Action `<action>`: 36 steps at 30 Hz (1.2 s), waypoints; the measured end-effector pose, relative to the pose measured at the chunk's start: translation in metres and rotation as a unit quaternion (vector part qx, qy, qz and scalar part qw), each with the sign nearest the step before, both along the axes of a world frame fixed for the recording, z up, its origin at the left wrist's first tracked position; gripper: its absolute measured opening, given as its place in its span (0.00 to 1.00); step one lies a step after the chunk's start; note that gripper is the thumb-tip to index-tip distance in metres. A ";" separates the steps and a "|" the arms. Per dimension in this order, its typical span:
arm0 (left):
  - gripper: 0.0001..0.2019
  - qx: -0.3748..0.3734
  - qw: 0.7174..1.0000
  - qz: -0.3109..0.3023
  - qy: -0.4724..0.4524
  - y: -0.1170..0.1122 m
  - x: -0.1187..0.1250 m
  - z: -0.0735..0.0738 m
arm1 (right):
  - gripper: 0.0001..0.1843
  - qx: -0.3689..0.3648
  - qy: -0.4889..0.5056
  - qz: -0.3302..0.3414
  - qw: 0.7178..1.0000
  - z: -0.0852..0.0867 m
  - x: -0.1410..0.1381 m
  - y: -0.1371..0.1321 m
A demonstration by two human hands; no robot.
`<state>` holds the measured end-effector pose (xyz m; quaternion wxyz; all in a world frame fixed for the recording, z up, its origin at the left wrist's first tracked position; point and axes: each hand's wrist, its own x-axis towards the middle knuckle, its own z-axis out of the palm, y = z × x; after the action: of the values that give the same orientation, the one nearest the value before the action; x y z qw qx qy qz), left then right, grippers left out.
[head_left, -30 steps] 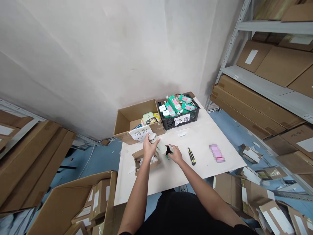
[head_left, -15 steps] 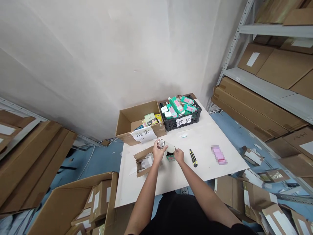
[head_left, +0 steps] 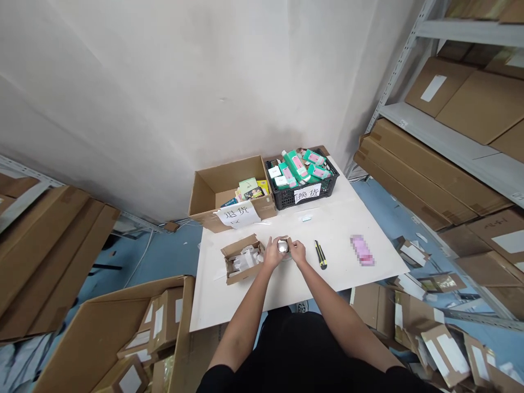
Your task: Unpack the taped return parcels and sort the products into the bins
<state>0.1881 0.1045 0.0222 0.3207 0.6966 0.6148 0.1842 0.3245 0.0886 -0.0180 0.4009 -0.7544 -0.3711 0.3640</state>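
Observation:
Over the middle of the white table, both my hands close around a small box and a pale cylinder with a shiny silver end. The cylinder stands upright, its silver end facing up, and most of its body is hidden. My left hand grips it from the left side. On the right, my right hand pinches the rim of the box, whose brown flap shows behind the cylinder. An open carton with white wrapping lies left of my left hand. A black-and-yellow utility knife rests right of my right hand.
A labelled cardboard box and a black basket of green-and-pink boxes stand along the table's back. A blurred pink item lies on the right. Shelves and piled cartons flank the table.
The tilted cylinder has been brought down and upright into the small box. My left hand moved right and lower with it, closer to my right hand. The camera view shifted slightly.

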 end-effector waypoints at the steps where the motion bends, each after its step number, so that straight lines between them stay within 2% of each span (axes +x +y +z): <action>1: 0.35 0.005 1.000 -0.020 0.005 -0.002 0.000 -0.005 | 0.21 -0.003 -0.004 0.000 1.000 0.000 0.001 0.000; 3: 0.33 0.015 0.999 -0.050 -0.005 -0.004 -0.002 -0.012 | 0.21 -0.005 -0.006 -0.005 1.000 -0.001 0.005 0.000; 5: 0.35 0.032 0.997 -0.052 -0.041 -0.003 -0.008 -0.019 | 0.20 -0.009 0.000 -0.009 1.000 -0.003 0.007 0.000; 8: 0.31 0.024 0.992 0.054 -0.110 0.005 -0.018 -0.029 | 0.15 -0.003 0.026 0.009 1.000 -0.006 0.008 -0.001; 10: 0.28 -0.032 0.984 0.118 -0.131 0.012 -0.023 -0.036 | 0.12 0.017 0.056 0.044 0.997 -0.008 0.006 -0.004; 11: 0.27 -0.065 0.981 0.124 -0.136 0.016 -0.025 -0.039 | 0.11 0.025 0.065 0.070 0.995 -0.008 0.006 -0.005; 15: 0.21 -0.137 0.975 0.057 -0.166 0.027 -0.023 -0.046 | 0.26 0.022 0.041 0.187 0.981 -0.010 0.008 -0.013; 17: 0.20 -0.149 0.970 0.032 -0.189 0.031 -0.020 -0.047 | 0.29 0.026 0.046 0.214 0.975 -0.011 0.011 -0.017; 20: 0.20 -0.144 0.966 0.016 -0.216 0.035 -0.014 -0.046 | 0.29 0.042 0.118 0.211 0.969 -0.012 0.016 -0.022; 22: 0.23 -0.130 0.965 0.019 -0.228 0.035 -0.011 -0.045 | 0.28 0.045 0.156 0.178 0.971 -0.012 0.019 -0.027; 26: 0.25 -0.095 0.964 0.025 -0.246 0.023 -0.016 -0.043 | 0.25 0.053 0.136 0.101 0.984 -0.012 0.027 -0.037; 31: 0.21 -0.060 0.969 -0.023 -0.237 0.004 -0.031 -0.040 | 0.24 0.083 0.092 0.144 0.982 -0.008 0.029 -0.042; 36: 0.18 -0.037 0.984 0.011 -0.172 -0.001 -0.033 -0.035 | 0.21 0.084 0.051 0.164 0.982 -0.011 0.015 -0.039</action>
<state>0.1547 0.1038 -0.0133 0.4452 0.6353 0.5644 0.2821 0.3396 0.0498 -0.0291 0.4160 -0.6274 -0.4979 0.4306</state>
